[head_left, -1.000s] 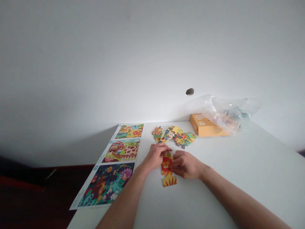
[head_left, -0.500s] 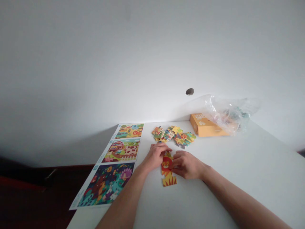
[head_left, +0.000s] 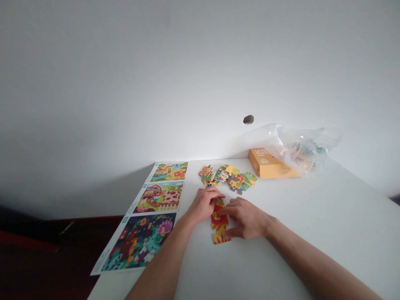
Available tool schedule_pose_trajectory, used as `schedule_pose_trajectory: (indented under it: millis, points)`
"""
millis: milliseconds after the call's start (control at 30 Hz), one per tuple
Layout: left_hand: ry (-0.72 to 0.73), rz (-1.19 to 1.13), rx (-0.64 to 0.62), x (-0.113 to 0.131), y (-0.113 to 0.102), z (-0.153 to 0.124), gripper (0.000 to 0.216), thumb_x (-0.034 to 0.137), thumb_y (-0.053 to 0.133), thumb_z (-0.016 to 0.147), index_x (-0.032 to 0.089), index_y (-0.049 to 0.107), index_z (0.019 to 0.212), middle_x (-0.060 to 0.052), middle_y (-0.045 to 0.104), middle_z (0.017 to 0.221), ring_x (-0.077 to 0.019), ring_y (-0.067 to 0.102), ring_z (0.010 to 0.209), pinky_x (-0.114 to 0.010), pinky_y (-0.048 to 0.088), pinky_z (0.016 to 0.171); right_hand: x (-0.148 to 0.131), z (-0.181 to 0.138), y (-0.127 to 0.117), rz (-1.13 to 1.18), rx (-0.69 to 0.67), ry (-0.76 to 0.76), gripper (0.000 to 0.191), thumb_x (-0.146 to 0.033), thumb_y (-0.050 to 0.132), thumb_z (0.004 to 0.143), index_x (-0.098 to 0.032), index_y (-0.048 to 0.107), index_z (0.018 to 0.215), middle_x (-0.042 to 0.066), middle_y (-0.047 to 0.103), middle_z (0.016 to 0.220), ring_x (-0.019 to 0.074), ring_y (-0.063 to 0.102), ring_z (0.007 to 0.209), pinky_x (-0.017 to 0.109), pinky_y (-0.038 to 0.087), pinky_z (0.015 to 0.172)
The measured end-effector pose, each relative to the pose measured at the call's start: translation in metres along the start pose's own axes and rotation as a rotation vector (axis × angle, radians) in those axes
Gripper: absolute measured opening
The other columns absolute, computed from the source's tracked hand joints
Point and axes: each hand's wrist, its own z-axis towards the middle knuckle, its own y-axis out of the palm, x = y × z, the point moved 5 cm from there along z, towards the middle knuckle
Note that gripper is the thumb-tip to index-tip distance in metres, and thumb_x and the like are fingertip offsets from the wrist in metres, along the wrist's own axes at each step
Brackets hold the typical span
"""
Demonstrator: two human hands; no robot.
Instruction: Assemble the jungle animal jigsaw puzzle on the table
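On the white table (head_left: 312, 233) lies a short strip of joined puzzle pieces (head_left: 219, 227) with an orange lion on yellow. My left hand (head_left: 204, 204) rests on the strip's upper left, fingers curled down onto the pieces. My right hand (head_left: 246, 216) lies over the strip's right side, fingers stretched flat across the lion piece and thumb at the lower piece. Just beyond my hands sits a loose pile of colourful puzzle pieces (head_left: 228, 177).
A long sheet with three picture panels (head_left: 150, 212) lies at the table's left edge. An orange box (head_left: 265, 164) and a crumpled clear plastic bag (head_left: 300, 148) stand at the back right by the white wall. Dark floor shows left of the table.
My right hand has slid left and spread flat over the lion piece, covering more of it. The left hand has stayed where it was.
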Motion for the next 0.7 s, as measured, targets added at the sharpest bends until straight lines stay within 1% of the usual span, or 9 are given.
schedule_pose_trajectory:
  millis: [67,167,300,567,700]
  points:
    - [0.004,0.000,0.003,0.0003,-0.0002,0.0000,0.034,0.002,0.050,0.085,0.024,0.073,0.097,-0.001,0.071,0.099,-0.0159,0.064,0.097,-0.031,0.039,0.089,-0.0009,0.0002,-0.0008,0.011,-0.032,0.008,0.058,-0.055,0.075,0.070,-0.023,0.062,0.116,0.004,0.067,0.090,0.0210,0.059,0.080,0.030,0.036,0.072]
    - [0.011,0.003,0.007,0.0009,-0.0003,0.0002,0.033,0.003,0.051,0.085,0.025,0.073,0.097,0.000,0.071,0.098,-0.0157,0.064,0.096,-0.031,0.040,0.089,-0.0014,0.0002,-0.0008,0.025,-0.065,0.016,0.065,-0.057,0.075,0.066,-0.023,0.060,0.120,0.005,0.067,0.098,0.0231,0.060,0.086,0.031,0.036,0.076]
    - [0.012,0.003,0.012,0.0008,-0.0001,0.0004,0.034,0.002,0.052,0.085,0.025,0.074,0.097,0.001,0.072,0.097,-0.0151,0.064,0.096,-0.030,0.040,0.088,0.0005,0.0000,0.0005,0.010,-0.074,0.054,0.062,-0.057,0.074,0.068,-0.024,0.060,0.118,0.005,0.067,0.096,0.0231,0.060,0.086,0.031,0.036,0.075]
    - [-0.016,0.039,0.033,-0.0005,-0.0026,0.0011,0.035,0.002,0.052,0.085,0.026,0.074,0.098,0.001,0.072,0.098,-0.0152,0.065,0.093,-0.030,0.044,0.088,0.0007,0.0005,0.0012,-0.006,-0.064,0.057,0.060,-0.061,0.070,0.071,-0.024,0.060,0.117,0.004,0.067,0.095,0.0218,0.059,0.084,0.031,0.035,0.074]
    - [-0.021,0.043,0.042,-0.0018,-0.0032,0.0012,0.033,0.003,0.054,0.084,0.026,0.074,0.098,0.001,0.073,0.098,-0.0153,0.066,0.092,-0.029,0.047,0.087,0.0026,0.0006,0.0032,0.004,-0.067,0.068,0.059,-0.061,0.070,0.069,-0.024,0.061,0.115,0.004,0.066,0.094,0.0218,0.059,0.083,0.031,0.035,0.075]
